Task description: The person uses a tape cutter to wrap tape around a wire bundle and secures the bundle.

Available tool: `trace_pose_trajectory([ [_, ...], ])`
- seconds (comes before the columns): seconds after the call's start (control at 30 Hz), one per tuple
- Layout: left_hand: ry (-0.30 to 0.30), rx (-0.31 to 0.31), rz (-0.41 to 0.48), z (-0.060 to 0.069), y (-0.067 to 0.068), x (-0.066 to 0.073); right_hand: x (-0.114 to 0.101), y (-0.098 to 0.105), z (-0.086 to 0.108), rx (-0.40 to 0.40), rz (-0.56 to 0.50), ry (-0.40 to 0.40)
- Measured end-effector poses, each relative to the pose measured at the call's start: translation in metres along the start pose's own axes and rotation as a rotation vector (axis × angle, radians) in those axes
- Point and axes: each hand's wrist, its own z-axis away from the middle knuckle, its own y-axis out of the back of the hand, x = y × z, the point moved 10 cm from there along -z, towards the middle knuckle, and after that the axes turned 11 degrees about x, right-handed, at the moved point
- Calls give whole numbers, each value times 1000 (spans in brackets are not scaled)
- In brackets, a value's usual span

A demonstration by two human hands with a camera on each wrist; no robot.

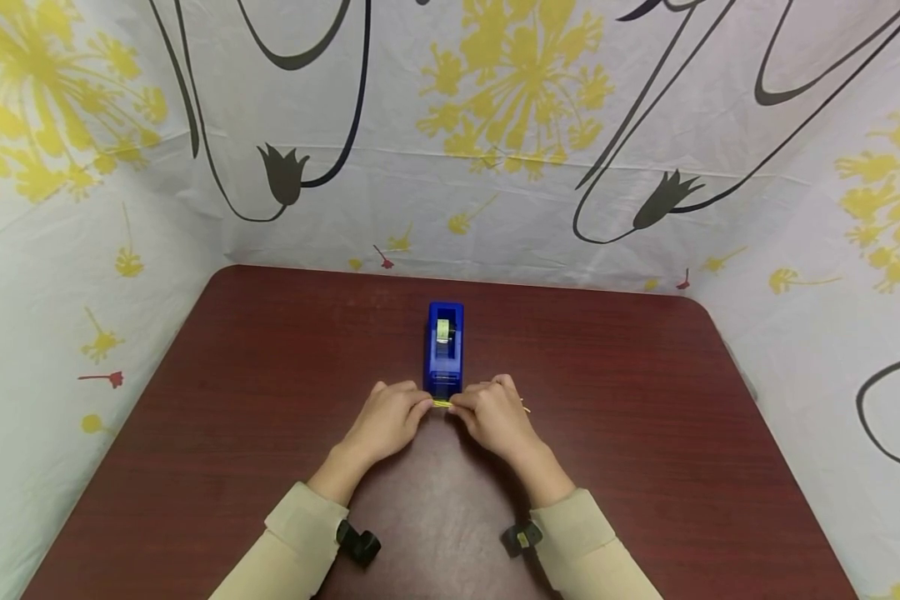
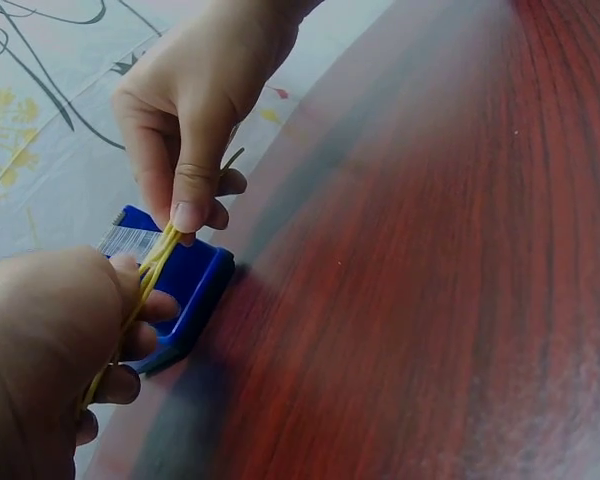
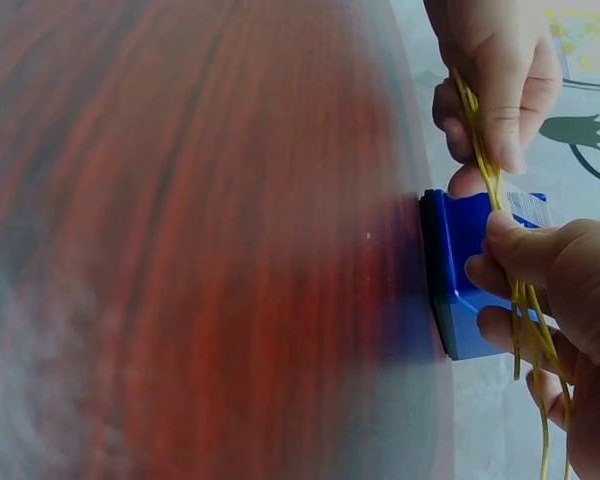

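Note:
Thin yellow strands [image 1: 442,403] are stretched between the two hands, just in front of a blue tape dispenser [image 1: 445,346]. The left hand [image 1: 388,419] pinches one part of the bundle, its fingers curled round it. Close beside it the right hand [image 1: 497,417] pinches the bundle between thumb and fingers. In the right wrist view several loose ends of the yellow strands [image 3: 542,345] hang past the right hand [image 3: 570,290]. The left wrist view shows the strands [image 2: 152,272] running along the left hand [image 2: 50,340], with the dispenser [image 2: 195,290] behind.
The dark red wooden table [image 1: 607,400] has rounded back corners. A white cloth [image 1: 390,108] with yellow and grey flower patterns hangs behind it and at both sides. Small black devices [image 1: 358,543] are strapped at both wrists, over beige sleeves [image 1: 292,542].

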Motion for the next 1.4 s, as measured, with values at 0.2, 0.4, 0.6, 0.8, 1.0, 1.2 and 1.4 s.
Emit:
trace_pose_trajectory([
  [0.2, 25, -23, 1, 1, -3, -3, 0, 1, 0, 6, 2, 1],
  [0.4, 19, -23, 16, 0, -2, -3, 1, 0, 0, 5, -17, -10],
  [0.6, -2, -4, 18, -1, 0, -1, 3, -2, -1, -13, -56, -28],
  [0.8, -24, 22, 9, 0, 1, 0, 1, -4, -2, -30, -70, -22],
  [1.0, -18, 34, 7, 1, 2, 1, -1, -1, -2, 4, -55, 9],
  [1.2, 19, 30, 0, -2, 4, 0, -3, 1, -1, 44, -53, 32],
  [1.4, 6, 35, 5, -3, 6, 2, -3, 2, -1, 46, -43, 33],
])
